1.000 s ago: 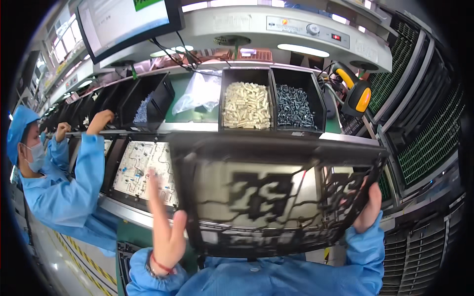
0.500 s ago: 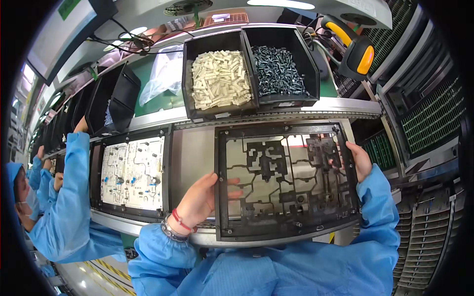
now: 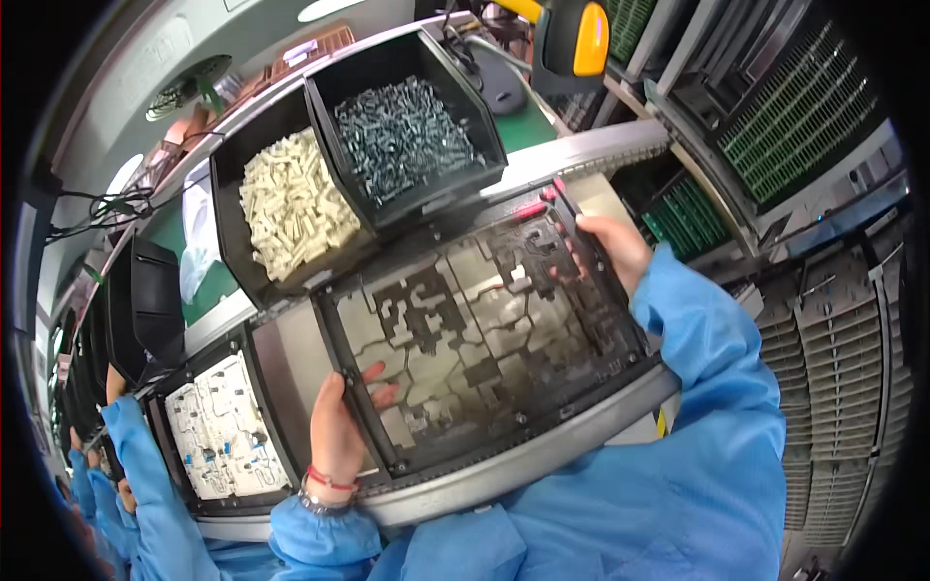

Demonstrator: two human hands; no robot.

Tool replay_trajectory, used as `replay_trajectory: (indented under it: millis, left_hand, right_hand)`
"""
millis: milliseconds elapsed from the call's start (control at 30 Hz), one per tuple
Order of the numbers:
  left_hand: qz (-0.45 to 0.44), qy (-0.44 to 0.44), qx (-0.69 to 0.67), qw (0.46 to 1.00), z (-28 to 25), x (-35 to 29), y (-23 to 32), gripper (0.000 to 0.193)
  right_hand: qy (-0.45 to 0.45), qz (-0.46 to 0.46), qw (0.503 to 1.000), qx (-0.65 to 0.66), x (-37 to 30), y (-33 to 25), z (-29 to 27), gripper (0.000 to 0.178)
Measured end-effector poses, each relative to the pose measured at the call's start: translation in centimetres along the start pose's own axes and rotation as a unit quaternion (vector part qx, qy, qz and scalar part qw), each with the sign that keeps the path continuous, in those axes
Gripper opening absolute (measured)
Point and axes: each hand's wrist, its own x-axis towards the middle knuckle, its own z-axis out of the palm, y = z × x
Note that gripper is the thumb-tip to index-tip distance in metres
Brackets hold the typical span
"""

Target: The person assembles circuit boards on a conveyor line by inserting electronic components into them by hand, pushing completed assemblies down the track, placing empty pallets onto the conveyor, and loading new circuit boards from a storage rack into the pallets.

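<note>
A black rectangular carrier frame (image 3: 418, 312) with cut-out openings lies tilted in view over the rail line in front of me. My left hand (image 3: 339, 426) grips its left edge, thumb on top and fingers showing through an opening from beneath. At the far right edge my right hand (image 3: 620, 250) holds the same frame, thumb on the rim and fingers partly visible through the cut-outs. No circuit board shows in the frame. To the left, a similar black carrier (image 3: 260, 412) holds white circuit boards (image 3: 225, 426) with small blue and dark parts.
Behind the frame stand two black bins, one with cream-coloured pieces (image 3: 295, 205), the other with dark small parts (image 3: 402, 140). A yellow-and-black handheld scanner (image 3: 581, 44) hangs at the top. Green boards (image 3: 683, 213) sit in a rack at right. A co-worker's blue sleeve (image 3: 145, 474) is at left.
The view has swung and tilted, so bins and rails appear turned and further left. Both hands keep hold of the carrier frame, which now sits closer to the bins, in line with the rails.
</note>
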Motion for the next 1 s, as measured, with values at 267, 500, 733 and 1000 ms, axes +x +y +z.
replay_trajectory:
  millis: [267, 500, 733, 1000]
  left_hand:
    - [0.044, 0.028, -0.013, 0.999, 1.1, 2.4, -3.3, 0.036]
    - [-0.084, -0.161, -0.131, 0.975, 1.8, 2.8, -3.7, 0.040]
    - [-0.177, -0.242, -0.170, 0.939, -2.7, 7.5, -4.9, 0.040]
    - [-0.165, -0.229, -0.206, 0.937, -3.5, 8.7, -3.9, 0.040]
  right_hand:
    - [0.135, -0.490, 0.861, -0.015, -5.8, -3.5, -4.2, 0.035]
    - [0.424, -0.660, 0.563, -0.261, -23.9, -5.4, 0.3, 0.034]
    - [0.719, -0.630, 0.077, -0.283, -53.2, -9.0, -8.9, 0.023]
    - [0.865, -0.371, -0.197, -0.274, -77.7, -4.1, -18.6, 0.041]
